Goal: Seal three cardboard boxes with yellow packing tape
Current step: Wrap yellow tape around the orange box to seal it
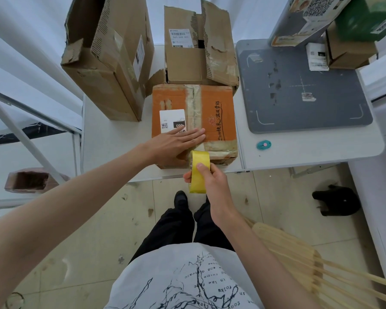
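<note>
Left hand [178, 141] flat, fingers straight and together, pressing palm-down on top of orange box [218, 117] at its near left part, fingertips reaching centre seam. Right hand [212, 179] curled round roll of yellow tape [200, 172], thumb on outer face of roll, fingers wrapped behind; roll held upright, edge-on, just off near edge of orange box, over table edge. Top of roll overlapping near face of box in view; contact between roll and box: cannot tell. Orange box closed, lying flat at near edge of white table [112, 139], centre seam covered by old clear tape, white shipping label [172, 120] on its left half, printed characters along its right half. Directly behind, touching or nearly so: brown box [187, 61], worn, torn top flaps standing up, white label on near flap. Far left on table: tall brown box [112, 63], upright, tilted slightly, torn at corners, label on right side. To the right of orange box: grey mat [299, 85] on table, with scuffs and marked corners. Small teal cutter [263, 144] on table, near of mat, well apart from both hands. Far right: stacked cartons [334, 25], partly out of view. On floor at right: black object [337, 200], identity unclear.
</note>
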